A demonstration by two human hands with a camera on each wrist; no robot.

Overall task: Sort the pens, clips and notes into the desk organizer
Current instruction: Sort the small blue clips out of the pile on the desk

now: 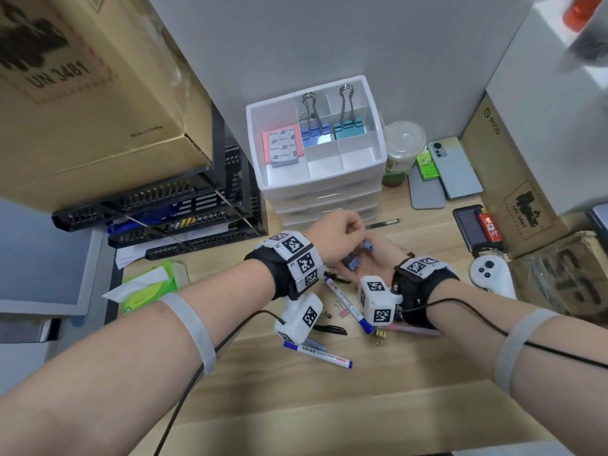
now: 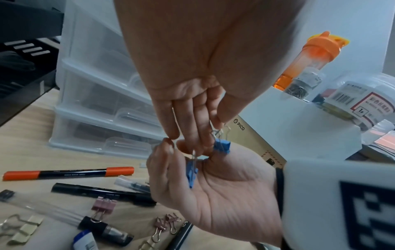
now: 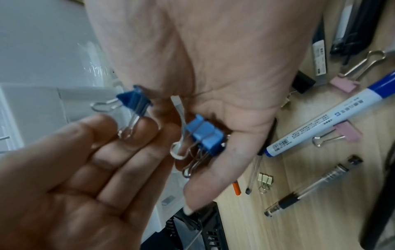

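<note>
Over the desk my left hand [image 1: 360, 236] [image 2: 205, 135] [image 3: 192, 152] reaches down and pinches small blue binder clips [image 2: 222, 146] [image 3: 205, 135]. My right hand [image 1: 365, 258] [image 2: 171, 160] [image 3: 128, 135] lies palm up beneath it, fingers relaxed. One more blue clip [image 3: 133, 99] rests its wire loop on those fingertips. The white organizer [image 1: 322, 183] holds a notes pad [image 1: 283, 144], a large blue clip [image 1: 316, 130] and a teal clip [image 1: 348, 128]. Blue-capped markers [image 1: 317, 352], an orange marker [image 2: 68, 173], pink clips [image 2: 104, 204] and a gold clip [image 1: 381, 335] lie loose.
A black file tray [image 1: 171, 209] under a cardboard box [image 1: 82, 93] stands to the left. A tissue pack [image 1: 148, 284] is front left. A lidded cup [image 1: 401, 153], phones [image 1: 457, 166] and a white controller [image 1: 490, 274] crowd the right. A black pen [image 1: 383, 223] lies by the drawers.
</note>
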